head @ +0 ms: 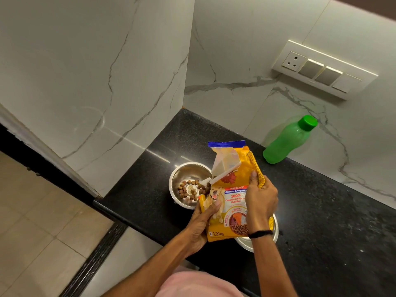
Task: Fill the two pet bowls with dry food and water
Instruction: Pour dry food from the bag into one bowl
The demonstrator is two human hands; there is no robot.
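Food bag (233,196): yellow dry dog food pack, blue strip on top, dog photo on front, top torn open and folded. We hold it upright above the counter (321,211) near its front edge. Left hand (202,221) is wrapped around the bag's lower left edge, right hand (260,200) is clamped on its right side. Steel bowl (188,185) just left of the bag, near the counter's left edge, has a scatter of kibble (190,190). Second bowl (257,239) sits under the bag, mostly hidden. Green bottle (289,140), capped, stands at the back edge by the wall.
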